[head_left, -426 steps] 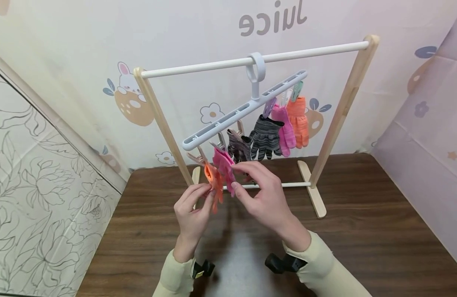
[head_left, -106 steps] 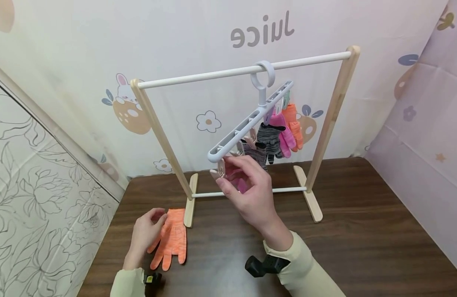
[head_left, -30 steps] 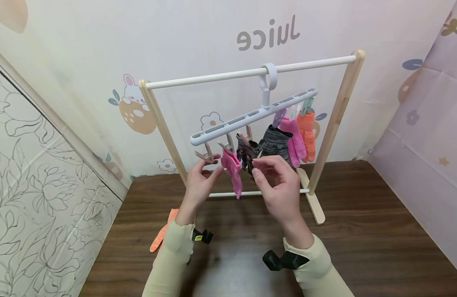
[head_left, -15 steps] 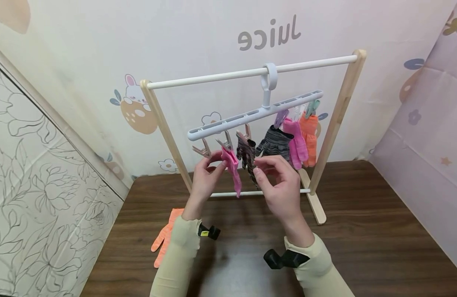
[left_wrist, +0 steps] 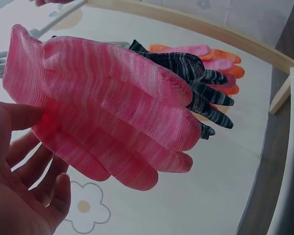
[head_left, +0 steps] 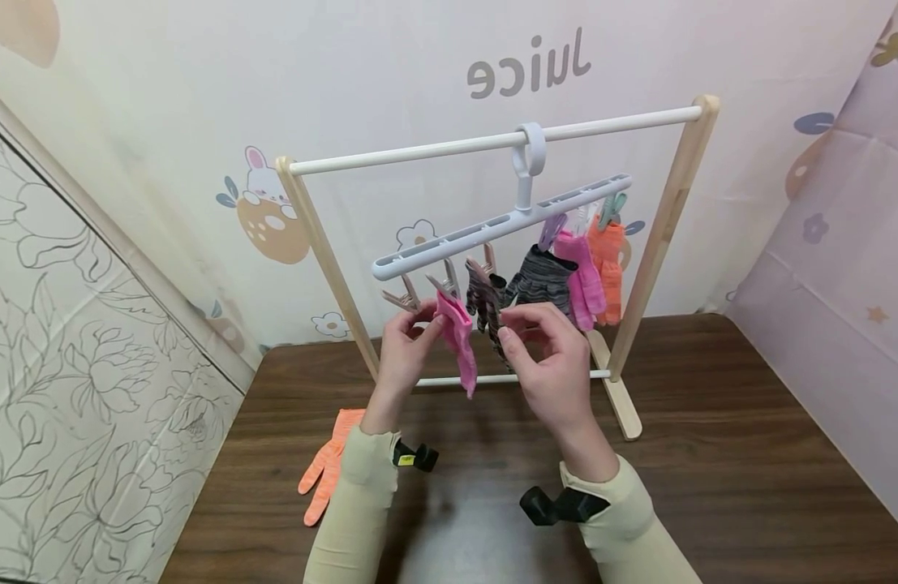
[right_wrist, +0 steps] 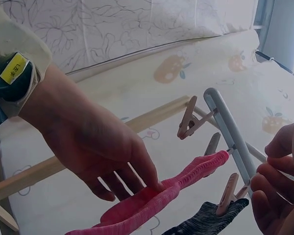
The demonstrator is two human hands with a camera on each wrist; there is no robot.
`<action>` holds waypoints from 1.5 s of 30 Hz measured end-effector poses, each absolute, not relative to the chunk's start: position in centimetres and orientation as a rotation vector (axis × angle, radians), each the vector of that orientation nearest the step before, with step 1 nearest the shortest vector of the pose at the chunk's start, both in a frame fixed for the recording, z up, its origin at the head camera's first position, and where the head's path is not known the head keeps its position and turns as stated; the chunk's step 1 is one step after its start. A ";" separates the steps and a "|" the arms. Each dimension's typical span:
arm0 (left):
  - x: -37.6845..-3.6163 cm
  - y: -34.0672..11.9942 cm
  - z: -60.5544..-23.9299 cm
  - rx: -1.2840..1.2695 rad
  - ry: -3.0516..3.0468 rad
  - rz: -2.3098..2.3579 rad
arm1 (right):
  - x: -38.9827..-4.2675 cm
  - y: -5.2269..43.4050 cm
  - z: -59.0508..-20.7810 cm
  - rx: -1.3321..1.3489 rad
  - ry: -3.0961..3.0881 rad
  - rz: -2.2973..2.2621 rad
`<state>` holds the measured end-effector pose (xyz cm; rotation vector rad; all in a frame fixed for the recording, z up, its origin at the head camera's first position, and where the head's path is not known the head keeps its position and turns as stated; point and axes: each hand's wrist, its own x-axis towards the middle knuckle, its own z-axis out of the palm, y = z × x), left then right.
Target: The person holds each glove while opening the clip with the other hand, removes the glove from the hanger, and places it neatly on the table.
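The clearest change is at the near end of the hanger [head_left: 449, 243]: the orange glove [head_left: 328, 466] that hung there fourteen seconds ago now lies flat on the tabletop [head_left: 711, 462], beside the left sleeve, and its clip [right_wrist: 187, 117] dangles bare. A second ago the left hand [head_left: 405, 349] was by that bare clip; now it has shifted to the pink glove [head_left: 459, 345] next along, its thumb touching the knit just below the cuff. The pink glove hangs from its own grey clip [right_wrist: 213, 144], fingers down, near the left end of the hanger.

The left grip looks loose — thumb against the glove, the other fingers relaxed and spread, with no firm pinch to be seen. The right hand [head_left: 554, 361] is half curled in front of the nearer dark glove [head_left: 483, 300], thumb and forefinger slightly apart; nothing shows in that grip.

For the work in hand, this suggests that the person's attention has passed from the orange glove to the pink one — though the pink glove's clip is still fastened, and the gloves beyond it also hang clipped.
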<state>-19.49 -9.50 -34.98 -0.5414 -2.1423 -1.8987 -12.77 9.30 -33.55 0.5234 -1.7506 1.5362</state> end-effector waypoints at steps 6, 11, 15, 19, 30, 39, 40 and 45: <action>-19.0 -9.5 -34.9 -0.519 -2.163 -1.882 | -12.8 9.2 -33.3 0.528 -1.738 1.535; -18.5 -9.7 -34.8 -0.565 -2.136 -1.871 | -12.8 9.1 -33.2 0.535 -1.727 1.558; -18.4 -9.9 -35.2 -0.588 -2.108 -1.881 | -12.7 9.0 -33.1 0.540 -1.724 1.569; -19.3 -10.1 -36.8 -0.593 -2.079 -1.901 | -12.7 9.0 -33.0 0.546 -1.727 1.577; -19.4 -10.4 -38.3 -0.588 -2.059 -1.895 | -12.7 8.8 -32.9 0.568 -1.707 1.607; -18.7 -10.2 -38.3 -0.601 -2.053 -1.933 | -12.5 8.5 -32.8 0.574 -1.716 1.627; -18.6 -10.2 -38.3 -0.606 -2.052 -1.928 | -12.5 8.5 -32.8 0.576 -1.717 1.627; -18.4 -10.1 -38.3 -0.623 -2.054 -1.914 | -12.7 8.4 -32.7 0.590 -1.711 1.639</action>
